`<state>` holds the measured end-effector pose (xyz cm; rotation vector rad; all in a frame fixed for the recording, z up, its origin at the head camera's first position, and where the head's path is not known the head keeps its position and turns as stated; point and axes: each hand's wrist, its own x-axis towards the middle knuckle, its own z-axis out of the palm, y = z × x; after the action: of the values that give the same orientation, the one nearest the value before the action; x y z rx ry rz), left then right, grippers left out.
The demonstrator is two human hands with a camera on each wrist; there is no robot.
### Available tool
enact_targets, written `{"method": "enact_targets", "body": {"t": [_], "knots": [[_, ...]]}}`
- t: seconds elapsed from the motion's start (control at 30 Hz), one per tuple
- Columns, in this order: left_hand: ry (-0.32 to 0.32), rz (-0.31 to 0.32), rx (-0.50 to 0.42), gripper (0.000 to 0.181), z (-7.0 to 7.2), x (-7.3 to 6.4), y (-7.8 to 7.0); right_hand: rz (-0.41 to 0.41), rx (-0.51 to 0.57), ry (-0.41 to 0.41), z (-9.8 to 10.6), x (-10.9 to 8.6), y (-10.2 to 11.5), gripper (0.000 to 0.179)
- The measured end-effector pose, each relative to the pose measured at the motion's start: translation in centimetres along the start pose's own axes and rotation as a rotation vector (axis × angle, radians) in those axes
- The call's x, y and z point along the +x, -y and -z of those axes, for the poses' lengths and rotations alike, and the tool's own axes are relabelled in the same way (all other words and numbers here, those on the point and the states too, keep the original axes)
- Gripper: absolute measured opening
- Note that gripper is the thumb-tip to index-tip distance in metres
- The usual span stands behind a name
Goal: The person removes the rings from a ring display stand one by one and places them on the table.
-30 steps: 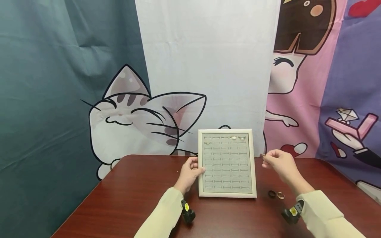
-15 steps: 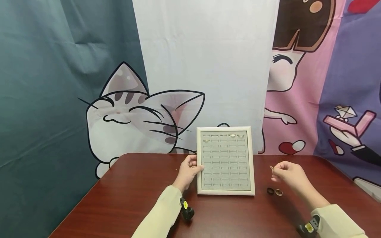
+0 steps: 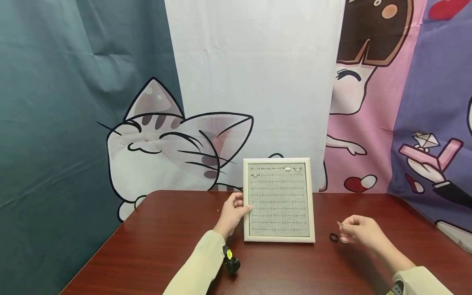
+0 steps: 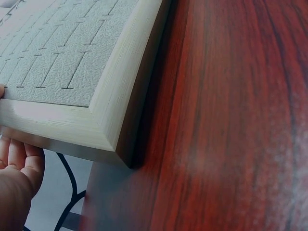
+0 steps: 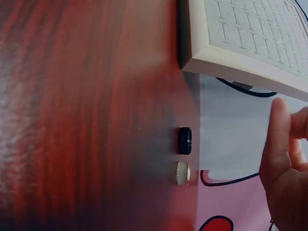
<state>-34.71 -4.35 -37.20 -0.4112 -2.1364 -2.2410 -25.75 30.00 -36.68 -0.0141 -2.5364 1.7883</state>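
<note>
Ring display tray (image 3: 279, 200): a rectangular board with a pale wooden frame and a grey textured insert cut into rows of short slits. It stands tilted back near the far edge of the dark red bench (image 3: 166, 246). A few small rings (image 3: 293, 168) sit in its top rows, too small to tell apart.

Left hand (image 3: 232, 214): grips the tray's left frame edge, thumb on the front and the fingers (image 4: 19, 156) curled behind it.

Right hand (image 3: 359, 231): hovers low over the bench to the right of the tray, fingers drawn together in a narrow pinch on a small thin object (image 3: 338, 223); its kind cannot be made out. In the right wrist view the pinch is cut off by the picture's edge.

Loose rings: a black ring (image 3: 333, 237) lies flat on the bench just beside the right hand. A pale ring (image 5: 182, 173) lies next to it, largely hidden behind the fingers in the head view.
</note>
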Motion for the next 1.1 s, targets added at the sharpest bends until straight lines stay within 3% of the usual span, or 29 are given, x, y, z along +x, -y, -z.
{"method": "enact_targets", "body": {"t": [0.17,0.33,0.6,0.83,1.1], "knots": [[0.004,-0.003,0.006,0.039,0.0,-0.1,-0.1,-0.010,0.035,0.093,0.2,0.0,-0.9,0.005],[0.007,-0.023,0.007,0.039,0.1,0.0,0.1,-0.012,-0.001,0.115,0.3,0.0,-1.6,0.004],[0.002,-0.007,-0.012,0.041,0.4,0.9,2.1,-0.052,-0.024,0.179,0.4,-0.4,-2.9,0.004],[-0.012,-0.023,0.014,0.042,0.4,1.1,2.4,-0.053,-0.010,0.244,0.5,-0.4,-3.7,0.007],[-0.010,-0.020,0.008,0.041,0.3,1.2,2.3,-0.091,-0.079,0.228,0.6,-0.7,-4.6,0.004]]}}
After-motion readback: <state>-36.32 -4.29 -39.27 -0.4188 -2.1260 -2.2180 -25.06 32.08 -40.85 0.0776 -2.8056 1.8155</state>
